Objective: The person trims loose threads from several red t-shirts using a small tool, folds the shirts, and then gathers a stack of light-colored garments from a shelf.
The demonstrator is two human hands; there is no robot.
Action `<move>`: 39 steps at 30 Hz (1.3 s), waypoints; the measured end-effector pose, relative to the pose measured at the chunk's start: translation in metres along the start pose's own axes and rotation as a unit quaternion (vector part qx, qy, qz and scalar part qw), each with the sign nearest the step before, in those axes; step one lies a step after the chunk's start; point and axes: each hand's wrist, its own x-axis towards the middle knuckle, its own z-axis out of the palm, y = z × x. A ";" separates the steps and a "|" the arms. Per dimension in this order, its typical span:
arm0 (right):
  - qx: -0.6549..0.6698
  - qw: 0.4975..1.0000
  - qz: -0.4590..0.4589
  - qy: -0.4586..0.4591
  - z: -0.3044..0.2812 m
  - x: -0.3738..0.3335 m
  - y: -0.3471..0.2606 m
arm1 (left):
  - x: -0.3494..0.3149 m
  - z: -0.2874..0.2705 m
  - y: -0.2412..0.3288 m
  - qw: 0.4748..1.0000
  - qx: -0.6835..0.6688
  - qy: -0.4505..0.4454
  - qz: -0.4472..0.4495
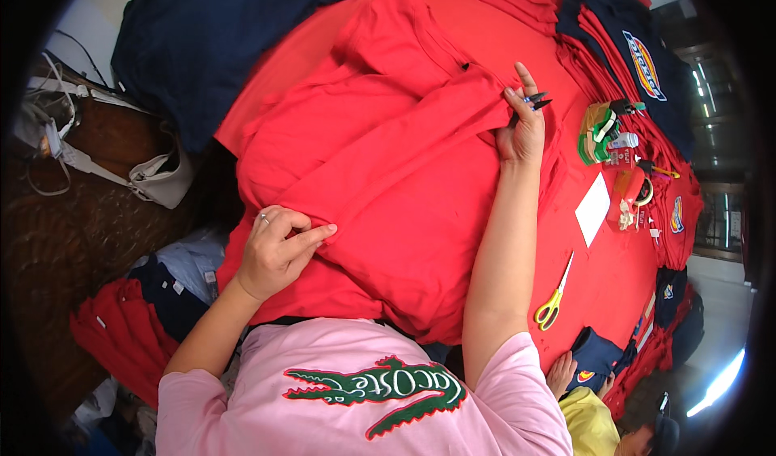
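A red long-sleeved garment [388, 189] lies spread out in front of me, one sleeve stretched slantwise between my hands. At its lower left, my left hand [283, 246] is closed, thumb and fingers pinching the fabric. My right hand [521, 124] is at the upper right end of the sleeve, with a small pair of dark-bladed thread snips [540, 100] in it. The blades point right, away from the sleeve. Its index finger is raised, and the palm rests by the sleeve end. The handle of the snips is mostly hidden by the fingers.
Yellow-handled scissors [550, 309] and a white paper [593, 210] lie right on the red-covered table [614, 286]. Beyond are a green holder [596, 133] and folded garments [638, 60]. Navy cloth [218, 44] is far left; a co-worker's hand [560, 373] is lower right.
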 end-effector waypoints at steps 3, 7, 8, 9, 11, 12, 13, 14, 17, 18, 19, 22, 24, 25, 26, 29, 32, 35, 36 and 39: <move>-0.069 0.992 -0.075 0.078 0.006 0.001 0.000 | 0.009 -0.010 0.005 1.000 -0.018 -0.003 0.004; -0.394 0.832 -0.337 0.199 0.050 -0.012 -0.012 | 0.021 -0.032 -0.018 0.996 0.060 0.062 -0.014; -0.488 0.754 -0.395 0.195 0.062 -0.012 -0.014 | 0.027 -0.036 -0.027 0.991 0.074 0.097 -0.057; -0.482 0.780 -0.363 0.164 0.074 -0.008 -0.013 | 0.034 -0.039 -0.036 0.983 0.083 0.134 -0.097; -0.467 0.827 -0.299 0.094 0.108 -0.001 -0.003 | 0.053 -0.045 -0.047 0.973 0.086 0.170 -0.131; -0.431 0.876 -0.205 0.066 0.134 0.003 0.001 | 0.064 -0.048 -0.051 0.968 0.087 0.184 -0.146; -0.473 0.871 -0.116 0.071 0.151 0.009 0.002 | 0.072 -0.046 -0.058 0.971 0.079 0.159 -0.162; -0.464 0.880 -0.064 0.071 0.149 0.028 0.015 | 0.082 -0.040 -0.065 0.974 0.086 0.144 -0.153; -0.544 0.838 0.016 0.037 0.173 0.056 0.040 | 0.106 -0.025 -0.071 0.980 0.080 0.111 -0.145; -0.513 0.858 0.004 0.028 0.169 0.066 0.049 | 0.111 -0.023 -0.074 0.982 0.070 0.103 -0.144; -0.482 0.876 -0.010 0.021 0.162 0.075 0.053 | 0.117 -0.022 -0.079 0.985 0.055 0.087 -0.142; -0.321 0.945 0.068 0.014 0.175 0.073 0.032 | 0.125 -0.029 -0.092 0.993 -0.036 0.057 -0.098; -0.115 0.976 0.183 -0.036 0.153 0.072 0.005 | 0.128 -0.040 -0.084 0.987 -0.106 -0.048 -0.109; -0.020 0.977 0.208 -0.034 0.140 0.075 -0.009 | 0.126 -0.047 -0.080 0.989 -0.091 -0.058 -0.101; 0.006 0.985 0.170 0.004 0.131 0.069 -0.031 | 0.125 -0.054 -0.075 0.990 -0.076 -0.069 -0.092; 0.041 0.991 0.086 0.094 0.095 0.024 -0.077 | 0.112 -0.070 -0.050 0.995 0.096 -0.003 -0.029; 0.016 0.994 0.052 0.091 0.008 0.006 -0.075 | 0.088 -0.078 -0.041 0.986 0.164 -0.011 -0.018; -0.028 0.992 0.040 0.115 0.005 -0.026 -0.063 | 0.058 -0.073 -0.032 0.991 0.122 -0.046 -0.036; -0.045 0.992 0.046 0.105 0.024 -0.037 -0.061 | 0.051 -0.069 -0.024 0.992 0.105 -0.045 -0.045; -0.194 0.974 0.114 -0.009 0.055 -0.058 -0.066 | 0.043 -0.054 -0.015 0.993 0.084 -0.052 -0.060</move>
